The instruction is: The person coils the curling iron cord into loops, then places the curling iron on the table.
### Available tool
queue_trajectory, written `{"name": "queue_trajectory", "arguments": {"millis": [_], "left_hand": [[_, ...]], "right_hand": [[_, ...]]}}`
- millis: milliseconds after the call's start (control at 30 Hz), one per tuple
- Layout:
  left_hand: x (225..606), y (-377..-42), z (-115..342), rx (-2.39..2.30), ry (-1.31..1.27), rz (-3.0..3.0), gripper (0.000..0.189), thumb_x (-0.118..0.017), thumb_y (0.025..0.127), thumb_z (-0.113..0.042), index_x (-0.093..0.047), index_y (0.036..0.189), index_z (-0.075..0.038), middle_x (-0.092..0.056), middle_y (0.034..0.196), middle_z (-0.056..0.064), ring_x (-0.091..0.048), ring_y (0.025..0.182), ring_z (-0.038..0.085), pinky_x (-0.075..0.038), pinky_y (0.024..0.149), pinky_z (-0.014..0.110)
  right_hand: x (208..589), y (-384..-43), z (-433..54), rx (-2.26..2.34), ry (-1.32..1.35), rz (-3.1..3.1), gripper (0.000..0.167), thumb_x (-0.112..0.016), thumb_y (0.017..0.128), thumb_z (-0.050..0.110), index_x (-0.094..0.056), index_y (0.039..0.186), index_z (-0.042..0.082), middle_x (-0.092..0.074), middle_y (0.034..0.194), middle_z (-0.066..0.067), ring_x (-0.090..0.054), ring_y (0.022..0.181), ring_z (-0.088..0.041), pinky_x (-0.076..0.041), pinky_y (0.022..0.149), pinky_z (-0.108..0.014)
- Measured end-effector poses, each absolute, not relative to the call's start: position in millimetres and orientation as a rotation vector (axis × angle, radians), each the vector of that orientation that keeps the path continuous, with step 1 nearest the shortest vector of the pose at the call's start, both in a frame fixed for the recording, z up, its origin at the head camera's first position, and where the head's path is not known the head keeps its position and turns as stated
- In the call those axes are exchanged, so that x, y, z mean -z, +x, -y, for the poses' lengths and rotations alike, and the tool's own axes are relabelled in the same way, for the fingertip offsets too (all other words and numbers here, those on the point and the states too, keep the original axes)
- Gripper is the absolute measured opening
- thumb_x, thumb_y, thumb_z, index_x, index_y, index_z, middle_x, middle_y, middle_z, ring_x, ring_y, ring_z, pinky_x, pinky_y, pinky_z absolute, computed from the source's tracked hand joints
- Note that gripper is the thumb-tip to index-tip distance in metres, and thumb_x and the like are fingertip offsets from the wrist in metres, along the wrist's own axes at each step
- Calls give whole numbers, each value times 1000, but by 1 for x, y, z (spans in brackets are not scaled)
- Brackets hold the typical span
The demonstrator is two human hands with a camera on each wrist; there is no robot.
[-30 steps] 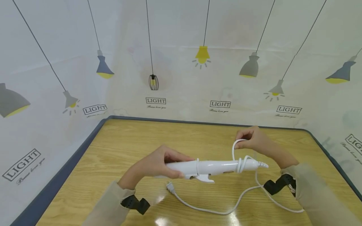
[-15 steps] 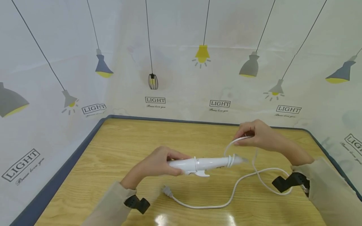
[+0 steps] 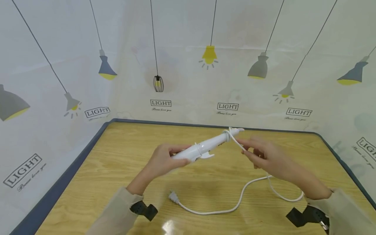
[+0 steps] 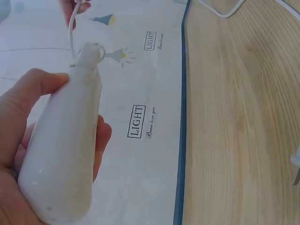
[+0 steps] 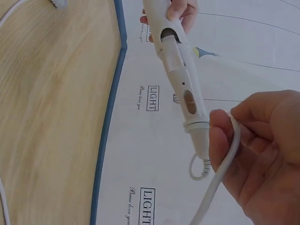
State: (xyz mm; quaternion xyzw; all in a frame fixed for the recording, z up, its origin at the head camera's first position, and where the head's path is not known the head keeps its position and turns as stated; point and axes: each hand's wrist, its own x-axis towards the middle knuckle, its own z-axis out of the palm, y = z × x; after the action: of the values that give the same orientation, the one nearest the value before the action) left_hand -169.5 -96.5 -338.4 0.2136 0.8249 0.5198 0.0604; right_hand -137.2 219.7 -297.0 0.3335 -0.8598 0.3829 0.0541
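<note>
A white curling iron [image 3: 212,143] is held above the table, tilted with its cord end up and to the right. My left hand [image 3: 164,159] grips its thick, rounded end, thumb and fingers on opposite sides in the left wrist view. A small lever [image 3: 207,155] sticks out below the body. Near the cord end, the white power cord [image 3: 235,142] is wound round the iron. My right hand [image 3: 268,158] pinches the cord between thumb and fingers, close to the iron, as the right wrist view also shows.
The rest of the cord curves across the wooden table [image 3: 117,169], ending in a two-pin plug [image 3: 174,197] near the front. A dark blue edge [image 3: 164,124] borders the table. White backdrop walls [image 3: 188,98] with printed lamps stand behind and at both sides.
The iron's cord end has swung upward and away from level. My right hand, still pinching the cord, has come down from above the iron to its right underside.
</note>
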Motion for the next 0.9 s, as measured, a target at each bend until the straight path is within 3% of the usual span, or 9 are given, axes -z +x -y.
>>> {"name": "queue_trajectory", "arguments": {"millis": [167, 367, 900], "left_hand": [[338, -171, 97, -1695, 615, -2443, 41, -74, 77, -13, -65, 116, -9, -64, 109, 12, -62, 73, 16, -51, 59, 31], [339, -171, 98, -1805, 604, -2345, 41, -74, 77, -15, -65, 117, -12, -64, 109, 10, -64, 75, 19, -52, 61, 34], [329, -166, 85, -1907, 623, -2185, 40, -73, 79, -18, -65, 118, -14, -66, 107, 7, -64, 81, 21, -52, 65, 37]], "right_hand": [[319, -134, -215, -1363, 992, 2451, 47, -52, 87, -11, -49, 132, 2, -61, 87, 0, -49, 49, -10, -42, 42, -23], [346, -135, -213, -1596, 989, 2328, 52, -49, 87, -14, -42, 137, 2, -62, 85, 4, -47, 50, -13, -41, 43, -26], [364, -139, -214, -1789, 961, 2146, 53, -44, 86, -21, -48, 133, 3, -66, 91, 2, -45, 52, -13, -40, 44, -26]]}}
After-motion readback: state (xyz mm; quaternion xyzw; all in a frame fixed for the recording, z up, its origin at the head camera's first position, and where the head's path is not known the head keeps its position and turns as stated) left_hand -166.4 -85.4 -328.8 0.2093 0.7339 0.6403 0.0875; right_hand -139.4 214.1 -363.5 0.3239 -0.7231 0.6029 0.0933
